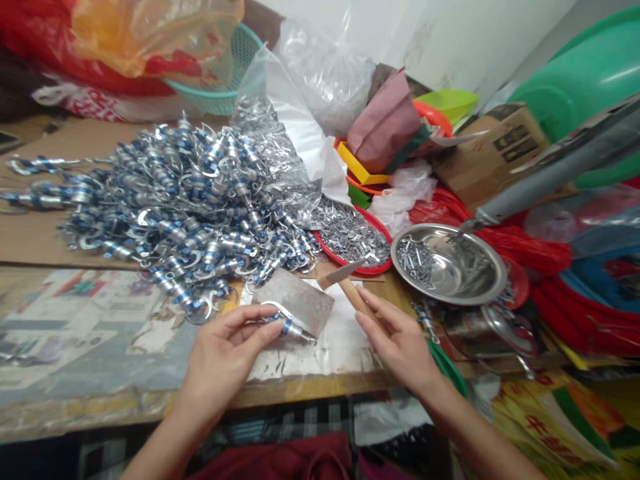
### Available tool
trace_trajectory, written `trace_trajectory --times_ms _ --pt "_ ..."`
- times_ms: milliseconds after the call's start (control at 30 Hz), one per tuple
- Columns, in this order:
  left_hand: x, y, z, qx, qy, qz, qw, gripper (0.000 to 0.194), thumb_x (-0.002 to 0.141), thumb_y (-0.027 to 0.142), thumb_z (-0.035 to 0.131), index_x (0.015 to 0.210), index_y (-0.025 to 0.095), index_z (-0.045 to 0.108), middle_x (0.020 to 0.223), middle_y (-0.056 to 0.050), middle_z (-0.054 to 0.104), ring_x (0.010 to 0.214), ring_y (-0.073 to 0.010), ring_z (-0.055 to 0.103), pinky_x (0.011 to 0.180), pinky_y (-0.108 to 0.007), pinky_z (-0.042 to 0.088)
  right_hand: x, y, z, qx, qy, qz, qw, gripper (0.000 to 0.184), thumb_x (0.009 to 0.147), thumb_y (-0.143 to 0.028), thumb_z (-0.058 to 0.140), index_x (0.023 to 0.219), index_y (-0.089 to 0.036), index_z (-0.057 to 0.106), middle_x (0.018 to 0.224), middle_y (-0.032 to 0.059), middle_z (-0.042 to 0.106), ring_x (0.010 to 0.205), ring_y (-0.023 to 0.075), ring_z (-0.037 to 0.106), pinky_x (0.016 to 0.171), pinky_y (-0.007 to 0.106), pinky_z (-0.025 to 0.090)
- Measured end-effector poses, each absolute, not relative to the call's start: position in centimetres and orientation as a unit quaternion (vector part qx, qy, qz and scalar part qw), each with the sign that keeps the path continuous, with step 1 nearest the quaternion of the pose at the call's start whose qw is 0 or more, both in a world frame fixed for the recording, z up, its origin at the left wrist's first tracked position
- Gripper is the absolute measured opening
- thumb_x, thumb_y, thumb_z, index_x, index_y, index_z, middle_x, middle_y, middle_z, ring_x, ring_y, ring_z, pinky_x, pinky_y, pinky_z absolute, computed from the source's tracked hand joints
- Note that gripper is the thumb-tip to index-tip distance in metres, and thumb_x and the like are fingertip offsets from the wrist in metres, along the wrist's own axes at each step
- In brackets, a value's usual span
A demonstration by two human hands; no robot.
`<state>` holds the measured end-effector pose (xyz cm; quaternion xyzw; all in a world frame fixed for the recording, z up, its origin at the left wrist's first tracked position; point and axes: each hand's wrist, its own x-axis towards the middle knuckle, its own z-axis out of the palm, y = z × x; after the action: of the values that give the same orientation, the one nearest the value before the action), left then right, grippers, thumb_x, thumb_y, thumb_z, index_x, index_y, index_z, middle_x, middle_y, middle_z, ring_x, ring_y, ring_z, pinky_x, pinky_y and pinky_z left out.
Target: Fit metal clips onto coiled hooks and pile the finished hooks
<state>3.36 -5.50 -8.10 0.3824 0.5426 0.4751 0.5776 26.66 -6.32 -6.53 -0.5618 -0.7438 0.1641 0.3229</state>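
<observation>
Fitting [290, 327] at near edge of plate [297, 297], 3 o'clock from left hand [220, 343], 9 o'clock from right hand [397, 337]. Left pinches it; right grips hammer [355, 297].

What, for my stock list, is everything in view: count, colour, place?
Plate: one, grey, front centre
Held part: one, blue and silver, at plate
Hammer: one, brown and grey, centre
Similar parts: many, blue and silver, piled left
Basin: one, red, centre
Small pieces: many, silver, in basin
Bowl: one, silver, right of basin
Basket: one, turquoise, back left
Box: one, brown, back right
Tub: one, green, far right
Pole: one, grey, right
Bags, other clutter: uncountable, mixed, around
Left hand: one, bare, on part
Right hand: one, bare, on hammer
</observation>
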Motion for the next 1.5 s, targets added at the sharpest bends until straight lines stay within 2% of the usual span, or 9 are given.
trace_trajectory --times_ms 133,233,333,500,667,767,900,1100,1500 --pt "2.5 -5.3 -8.5 0.578 0.555 0.460 0.382 0.014 0.068 0.031 0.068 0.077 0.021 0.072 0.083 -0.005 0.068 0.078 -0.0200 0.063 0.073 -0.032 0.051 28.2 -3.8 -7.3 -0.605 -0.740 0.213 0.203 0.031 0.085 -0.027 0.051 0.113 -0.020 0.063 0.103 0.0076 0.069 0.090 0.0220 0.065 0.076 0.034 0.053" --pt "2.2 -5.1 -8.6 0.679 0.506 0.478 0.233 0.012 0.073 0.025 0.064 0.081 0.021 0.072 0.092 -0.006 0.061 0.087 -0.0203 0.060 0.078 -0.033 0.048 28.5 -0.9 -6.9 -0.614 -0.766 0.111 0.157 0.027 0.088 -0.026 0.046 0.103 -0.019 0.068 0.100 0.0082 0.069 0.089 0.0193 0.064 0.080 0.030 0.049" --pt "2.1 -4.9 -8.1 0.717 0.474 0.479 0.181 0.012 0.074 0.020 0.062 0.081 0.020 0.071 0.091 -0.007 0.058 0.086 -0.0201 0.060 0.077 -0.032 0.048 28.6 2.8 -6.4 -0.638 -0.757 0.022 0.139 0.025 0.086 -0.019 0.048 0.098 -0.015 0.070 0.097 0.0111 0.068 0.092 0.0206 0.062 0.083 0.030 0.045" --pt "2.1 -4.5 -7.2 0.712 0.454 0.478 0.241 0.009 0.073 0.019 0.063 0.075 0.021 0.072 0.075 -0.005 0.065 0.071 -0.0181 0.063 0.065 -0.026 0.049 29.4 7.1 -6.7 -0.639 -0.759 0.029 0.120 0.013 0.076 -0.015 0.060 0.078 -0.018 0.072 0.080 0.0068 0.070 0.080 0.0189 0.063 0.076 0.027 0.045" --pt "2.0 -4.6 -7.1 0.681 0.466 0.494 0.275 0.009 0.071 0.023 0.066 0.073 0.026 0.074 0.072 -0.002 0.068 0.066 -0.0172 0.064 0.061 -0.026 0.049 29.2 6.0 -5.9 -0.643 -0.743 -0.007 0.186 0.020 0.081 -0.011 0.052 0.091 -0.012 0.069 0.089 0.0121 0.066 0.086 0.0200 0.061 0.080 0.032 0.045" --pt "2.1 -4.6 -7.2 0.669 0.477 0.492 0.289 0.008 0.070 0.025 0.068 0.076 0.026 0.074 0.073 -0.002 0.070 0.068 -0.0173 0.064 0.063 -0.026 0.048 27.0 3.1 -4.8 -0.590 -0.756 0.021 0.281 0.019 0.082 -0.011 0.052 0.087 -0.014 0.069 0.083 0.0080 0.066 0.079 0.0157 0.061 0.073 0.028 0.049" --pt "2.3 -4.6 -7.0 0.664 0.486 0.487 0.294 0.014 0.068 0.028 0.070 0.082 0.025 0.073 0.071 -0.001 0.070 0.066 -0.0173 0.064 0.063 -0.025 0.048 22.4 -1.3 -4.2 -0.387 -0.788 0.158 0.452 0.017 0.076 -0.006 0.056 0.080 -0.017 0.069 0.076 0.0031 0.067 0.070 0.0119 0.062 0.064 0.024 0.051" --pt "2.3 -4.6 -7.0 0.657 0.492 0.476 0.315 0.021 0.067 0.027 0.070 0.088 0.025 0.073 0.071 -0.002 0.071 0.067 -0.0185 0.064 0.064 -0.027 0.049 19.3 -4.1 -5.0 -0.327 -0.806 0.206 0.448 0.021 0.078 -0.003 0.051 0.086 -0.017 0.063 0.076 0.0026 0.069 0.070 0.0115 0.064 0.064 0.022 0.053" --pt "2.3 -4.9 -6.9 0.618 0.489 0.468 0.400 0.010 0.069 0.029 0.067 0.071 0.029 0.076 0.070 -0.002 0.070 0.067 -0.0177 0.063 0.060 -0.025 0.047 19.2 -4.9 -5.5 -0.352 -0.764 0.227 0.491 0.019 0.076 -0.004 0.055 0.088 -0.019 0.055 0.079 0.0039 0.065 0.075 0.0138 0.063 0.067 0.026 0.053"
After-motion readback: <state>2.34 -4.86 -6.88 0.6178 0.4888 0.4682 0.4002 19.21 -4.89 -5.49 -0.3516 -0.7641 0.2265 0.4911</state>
